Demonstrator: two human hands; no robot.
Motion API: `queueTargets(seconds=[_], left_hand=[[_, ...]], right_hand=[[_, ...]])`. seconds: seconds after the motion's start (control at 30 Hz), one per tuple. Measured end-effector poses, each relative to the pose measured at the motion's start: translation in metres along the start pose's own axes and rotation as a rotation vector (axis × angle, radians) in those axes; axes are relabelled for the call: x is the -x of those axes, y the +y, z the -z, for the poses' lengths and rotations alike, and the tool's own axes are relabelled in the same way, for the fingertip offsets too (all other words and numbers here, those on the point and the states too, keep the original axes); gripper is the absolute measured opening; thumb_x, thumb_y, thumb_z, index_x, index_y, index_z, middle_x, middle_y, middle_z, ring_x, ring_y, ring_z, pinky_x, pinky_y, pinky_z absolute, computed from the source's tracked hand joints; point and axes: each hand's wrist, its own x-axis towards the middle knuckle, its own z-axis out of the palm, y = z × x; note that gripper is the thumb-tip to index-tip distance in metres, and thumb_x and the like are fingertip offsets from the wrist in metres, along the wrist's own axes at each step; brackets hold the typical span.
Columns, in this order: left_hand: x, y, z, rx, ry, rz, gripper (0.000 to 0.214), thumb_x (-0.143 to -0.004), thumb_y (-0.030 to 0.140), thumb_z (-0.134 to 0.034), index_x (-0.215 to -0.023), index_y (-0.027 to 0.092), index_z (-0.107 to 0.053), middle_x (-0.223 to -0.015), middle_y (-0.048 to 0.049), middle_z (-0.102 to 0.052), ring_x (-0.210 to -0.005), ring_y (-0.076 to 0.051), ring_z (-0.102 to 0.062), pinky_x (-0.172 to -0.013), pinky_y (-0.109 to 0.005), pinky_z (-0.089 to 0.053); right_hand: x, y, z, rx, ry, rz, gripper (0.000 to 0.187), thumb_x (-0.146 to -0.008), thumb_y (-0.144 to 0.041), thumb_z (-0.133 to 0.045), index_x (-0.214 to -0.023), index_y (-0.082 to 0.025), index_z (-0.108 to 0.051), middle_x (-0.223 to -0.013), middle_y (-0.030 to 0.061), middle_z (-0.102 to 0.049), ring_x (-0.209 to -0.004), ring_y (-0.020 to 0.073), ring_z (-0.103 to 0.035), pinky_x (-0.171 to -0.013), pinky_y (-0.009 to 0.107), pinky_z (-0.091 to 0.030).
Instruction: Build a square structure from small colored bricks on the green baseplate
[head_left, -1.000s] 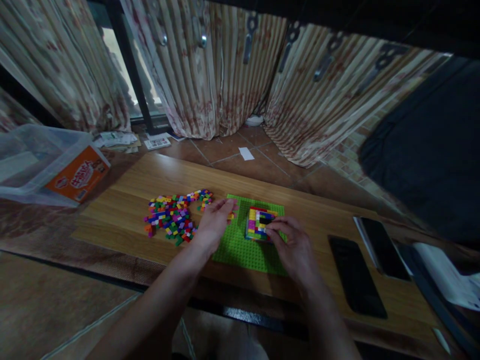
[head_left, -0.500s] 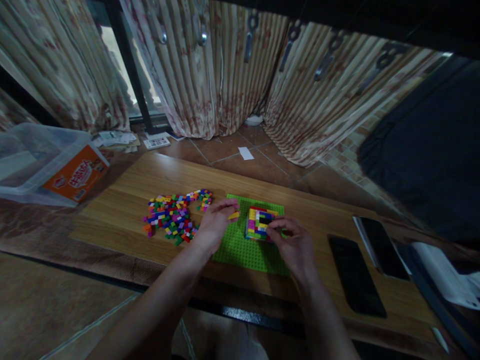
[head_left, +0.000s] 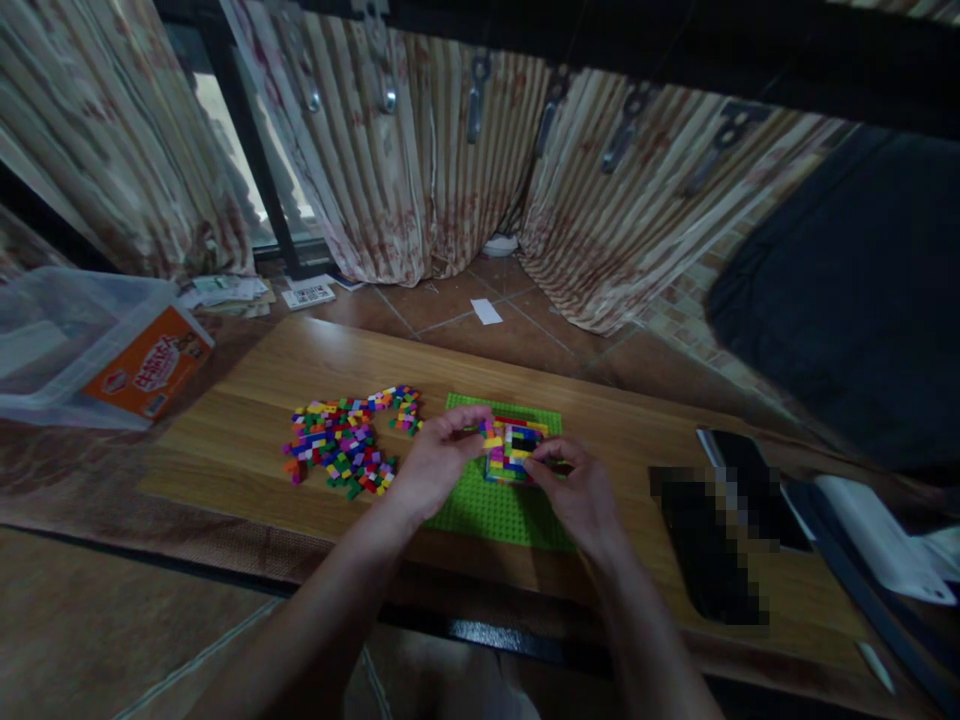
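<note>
On the green baseplate (head_left: 491, 517) stands a low square structure of coloured toy bricks (head_left: 510, 462), with a dark opening in its middle. My left hand (head_left: 442, 458) is at the structure's left side, thumb and fingers pinched on a small yellow brick (head_left: 492, 441) at its edge. Whether that brick is pressed down or just above the wall, I cannot tell. My right hand (head_left: 577, 490) has its thumb and forefinger closed on the structure's right front corner. The fingers hide part of that side.
Left of the baseplate, a pile of loose coloured bricks (head_left: 341, 440) lies on the wooden table (head_left: 247, 400). A clear plastic bin (head_left: 82, 340) with an orange label stands beyond the left end. Dark flat devices (head_left: 712, 550), partly pixelated, lie at the right.
My left hand has moved right with the yellow brick, from beside the structure to its left edge. My right hand stays at the right front corner. The camera view has shifted slightly.
</note>
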Motion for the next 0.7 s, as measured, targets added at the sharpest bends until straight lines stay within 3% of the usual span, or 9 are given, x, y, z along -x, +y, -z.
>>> queueTargets(seconds=[0.17, 0.37, 0.53, 0.7], left_hand=[[0.001, -0.002, -0.002, -0.052, -0.071, -0.035, 0.034, -0.068, 0.015, -0.074, -0.101, 0.015, -0.069, -0.092, -0.0035, -0.071, -0.084, -0.015, -0.063, -0.083, -0.029, -0.048], [0.0, -0.002, -0.003, -0.126, -0.18, -0.113, 0.032, -0.07, 0.016, -0.074, -0.101, 0.016, -0.068, -0.089, -0.0025, -0.07, -0.083, -0.014, -0.064, -0.084, -0.03, -0.05], [0.0, -0.003, -0.005, -0.189, -0.215, -0.165, 0.028, -0.072, 0.016, -0.072, -0.1, 0.016, -0.067, -0.088, -0.0024, -0.068, -0.081, -0.013, -0.063, -0.082, -0.029, -0.051], [0.002, -0.001, -0.008, -0.221, -0.214, -0.201, 0.027, -0.073, 0.014, -0.069, -0.1, 0.016, -0.067, -0.086, -0.0016, -0.068, -0.081, -0.013, -0.063, -0.08, -0.027, -0.051]], right_hand=[[0.002, 0.0, 0.001, -0.057, 0.037, 0.042, 0.011, -0.075, -0.033, -0.069, -0.075, -0.023, -0.07, -0.089, 0.0037, -0.066, -0.087, 0.0215, -0.061, -0.083, 0.038, -0.045], [0.005, -0.011, 0.0, -0.215, 0.033, 0.062, 0.02, -0.082, -0.04, -0.066, -0.093, -0.025, -0.073, -0.093, 0.0037, -0.07, -0.084, 0.0195, -0.063, -0.077, 0.035, -0.046], [0.007, -0.022, -0.005, -0.313, -0.074, 0.013, 0.016, -0.08, -0.039, -0.069, -0.085, -0.024, -0.075, -0.084, 0.0011, -0.073, -0.079, 0.018, -0.063, -0.076, 0.032, -0.046], [0.01, -0.025, -0.007, -0.366, -0.079, -0.028, 0.015, -0.079, -0.037, -0.07, -0.08, -0.023, -0.075, -0.075, -0.0006, -0.071, -0.071, 0.0154, -0.06, -0.069, 0.029, -0.044]])
